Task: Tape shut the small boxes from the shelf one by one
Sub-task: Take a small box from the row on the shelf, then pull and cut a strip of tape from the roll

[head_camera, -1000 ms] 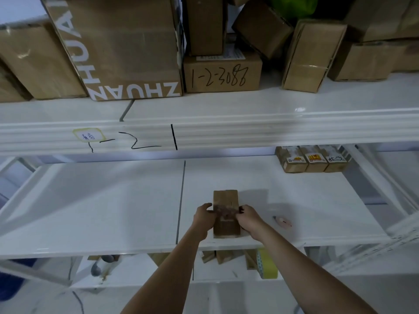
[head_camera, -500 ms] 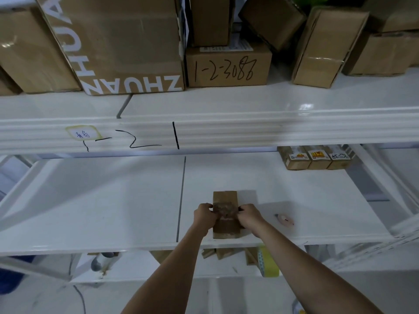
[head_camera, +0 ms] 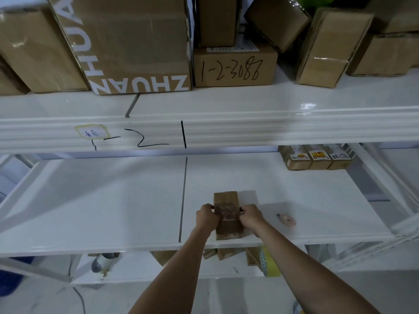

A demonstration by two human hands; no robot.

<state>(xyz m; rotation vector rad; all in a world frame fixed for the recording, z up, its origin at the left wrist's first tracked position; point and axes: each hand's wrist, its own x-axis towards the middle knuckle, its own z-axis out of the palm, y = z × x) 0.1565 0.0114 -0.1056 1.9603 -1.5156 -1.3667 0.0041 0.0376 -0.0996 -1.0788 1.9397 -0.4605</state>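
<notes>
One white shelf (head_camera: 113,211) holds one small box (head_camera: 226,198) near its front edge, at 6 o'clock. Two hands grip it: the left hand (head_camera: 205,217) at 9 o'clock, the right hand (head_camera: 251,217) at 3. Three little boxes (head_camera: 315,157) sit at 2 o'clock. One pink cutter (head_camera: 286,219) lies just right.

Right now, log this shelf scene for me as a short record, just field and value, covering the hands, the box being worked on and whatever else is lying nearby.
work surface: white middle shelf
box in hand: small cardboard box, near the shelf's front edge
left hand: grips the box's left side
right hand: grips the box's right side
across the box: a strip of tape between the two hands
beside it: small pink object, lying apart to the right
back right: three small labelled boxes in a row
upper shelf: large cartons
</notes>
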